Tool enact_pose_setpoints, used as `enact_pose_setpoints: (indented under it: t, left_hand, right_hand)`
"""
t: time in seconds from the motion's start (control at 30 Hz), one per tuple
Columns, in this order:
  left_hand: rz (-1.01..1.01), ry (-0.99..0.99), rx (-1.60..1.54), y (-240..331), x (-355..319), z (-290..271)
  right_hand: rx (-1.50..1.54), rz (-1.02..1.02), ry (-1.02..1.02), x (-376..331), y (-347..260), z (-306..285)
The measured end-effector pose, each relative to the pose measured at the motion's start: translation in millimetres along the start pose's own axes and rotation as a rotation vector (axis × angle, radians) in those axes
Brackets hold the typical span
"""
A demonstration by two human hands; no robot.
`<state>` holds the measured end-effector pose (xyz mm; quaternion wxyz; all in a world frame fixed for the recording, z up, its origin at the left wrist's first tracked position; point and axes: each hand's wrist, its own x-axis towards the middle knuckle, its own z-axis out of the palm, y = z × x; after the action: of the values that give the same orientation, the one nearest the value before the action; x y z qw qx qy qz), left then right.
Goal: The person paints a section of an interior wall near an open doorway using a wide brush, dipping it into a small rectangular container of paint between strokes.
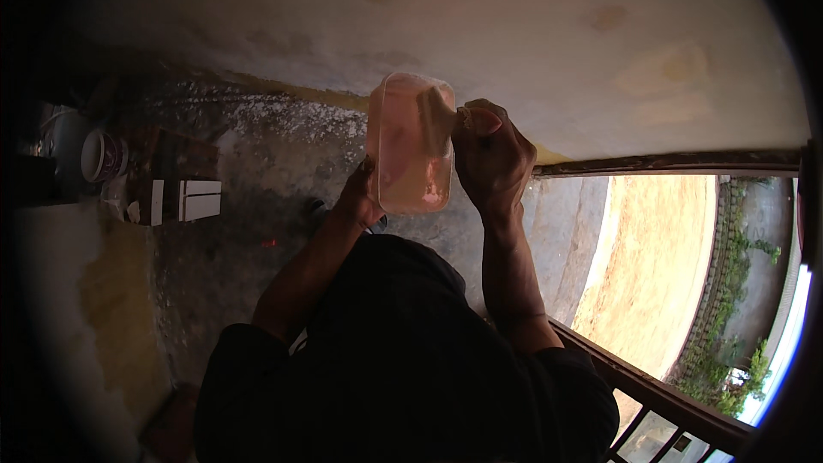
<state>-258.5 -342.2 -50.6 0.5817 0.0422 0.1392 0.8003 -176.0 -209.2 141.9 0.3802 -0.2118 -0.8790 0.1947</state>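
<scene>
A clear, pinkish plastic container [401, 178], rectangular with rounded corners, is held up in front of my body. My left hand [360, 193] grips its left side near the lower end, with most fingers hidden behind or beneath it. My right hand [493, 150] is closed round the handle of a flat brush, the thumb on top. The bristles of the brush [435, 120] reach over the container's upper right part. Whether they touch its inside I cannot tell. A pale liquid seems to lie in the container, though its level is unclear.
A patchy wall [531, 26] rises ahead, with white flecks along the floor [266, 154] at its foot. To the left are a white bucket [105, 157] and white-faced boxes [199, 200]. On the right, a doorway with a dark frame [660, 165] and barred door opens onto bright ground.
</scene>
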Motion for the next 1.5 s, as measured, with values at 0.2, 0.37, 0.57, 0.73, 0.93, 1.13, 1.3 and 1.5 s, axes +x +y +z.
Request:
enact_pose_setpoints:
  t: [0.2,0.37,0.57,0.73,0.93,1.13,1.3,1.5]
  left_hand:
    - [0.015,-0.088,0.018,-2.7,-5.6,-3.2]
    - [-0.012,-0.033,0.093,0.0,-0.7,-0.9]
    - [0.049,-0.033,0.129,6.9,-4.2,25.1]
    - [0.013,-0.044,0.126,12.5,1.0,15.6]
    - [0.062,-0.059,0.101,7.0,0.0,17.6]
    - [0.073,0.012,0.036,11.9,-0.1,20.6]
    - [0.076,0.043,-0.034,15.3,-0.2,16.6]
    - [0.109,-0.071,0.009,14.9,1.7,23.6]
  right_hand:
    - [-0.096,-0.033,-0.071,-3.7,0.3,0.4]
    - [-0.126,0.031,-0.146,-10.4,-10.7,-7.1]
    - [0.057,-0.005,-0.057,-27.6,-2.4,-1.4]
    - [0.142,0.187,-0.114,-38.2,0.4,-2.2]
    - [0.414,0.436,-0.011,-46.6,21.4,-4.1]
    - [0.793,0.572,0.042,-47.0,31.2,-11.5]
    - [0.948,0.640,0.071,-51.8,34.6,-8.8]
    - [1.116,0.718,0.101,-52.6,29.0,-0.6]
